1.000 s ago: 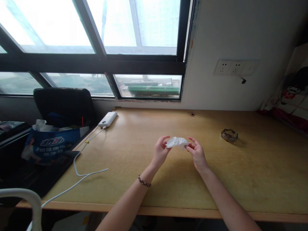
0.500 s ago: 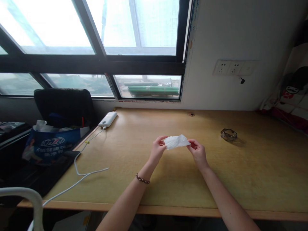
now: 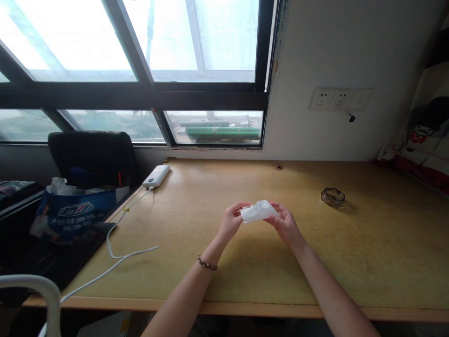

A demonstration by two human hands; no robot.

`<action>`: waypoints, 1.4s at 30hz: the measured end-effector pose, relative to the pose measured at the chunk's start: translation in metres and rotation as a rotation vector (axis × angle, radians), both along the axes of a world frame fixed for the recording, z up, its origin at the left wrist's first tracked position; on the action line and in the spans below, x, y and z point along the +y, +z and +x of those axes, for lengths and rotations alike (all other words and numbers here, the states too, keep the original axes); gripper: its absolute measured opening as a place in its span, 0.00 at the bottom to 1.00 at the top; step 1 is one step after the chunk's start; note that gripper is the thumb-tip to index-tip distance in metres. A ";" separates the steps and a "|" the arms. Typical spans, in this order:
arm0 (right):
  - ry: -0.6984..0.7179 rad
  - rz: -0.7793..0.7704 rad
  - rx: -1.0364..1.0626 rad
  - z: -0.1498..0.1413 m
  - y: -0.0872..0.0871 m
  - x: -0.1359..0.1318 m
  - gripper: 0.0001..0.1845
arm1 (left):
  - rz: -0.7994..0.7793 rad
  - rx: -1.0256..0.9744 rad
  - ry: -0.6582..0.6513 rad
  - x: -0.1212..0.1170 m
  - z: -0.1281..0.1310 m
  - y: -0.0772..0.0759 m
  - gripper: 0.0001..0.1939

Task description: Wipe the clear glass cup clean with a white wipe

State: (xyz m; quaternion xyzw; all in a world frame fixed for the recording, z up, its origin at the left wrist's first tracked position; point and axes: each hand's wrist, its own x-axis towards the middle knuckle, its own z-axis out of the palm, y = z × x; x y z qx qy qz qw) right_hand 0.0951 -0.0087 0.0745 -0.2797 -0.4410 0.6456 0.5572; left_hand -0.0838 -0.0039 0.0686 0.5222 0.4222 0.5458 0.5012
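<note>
A small white tissue (image 3: pixel 258 211), folded and creased, is held up above the wooden desk (image 3: pixel 259 281). My left hand (image 3: pixel 232 222) pinches its left end between thumb and fingers; a braided bracelet (image 3: pixel 206 263) circles that wrist. At the tissue's right end, my right hand (image 3: pixel 285 224) grips it with the thumb in front and fingers behind. Parts of the fingers on both hands are hidden by the tissue.
To the right lies a glass ashtray-like dish (image 3: pixel 332 197). A white power bank (image 3: pixel 156 176) with a white cable (image 3: pixel 121 257) sits at the desk's left edge. Beyond that edge stand a blue bag (image 3: pixel 77 210) and a black chair (image 3: pixel 91 152).
My right hand has moved slightly left and further onto the tissue, its fingers now behind it. The tissue looks shorter and more bent, and sits a little lower.
</note>
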 end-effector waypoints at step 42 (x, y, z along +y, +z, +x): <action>-0.185 0.055 -0.327 0.001 0.000 -0.001 0.15 | -0.125 -0.023 -0.055 -0.005 0.002 0.009 0.16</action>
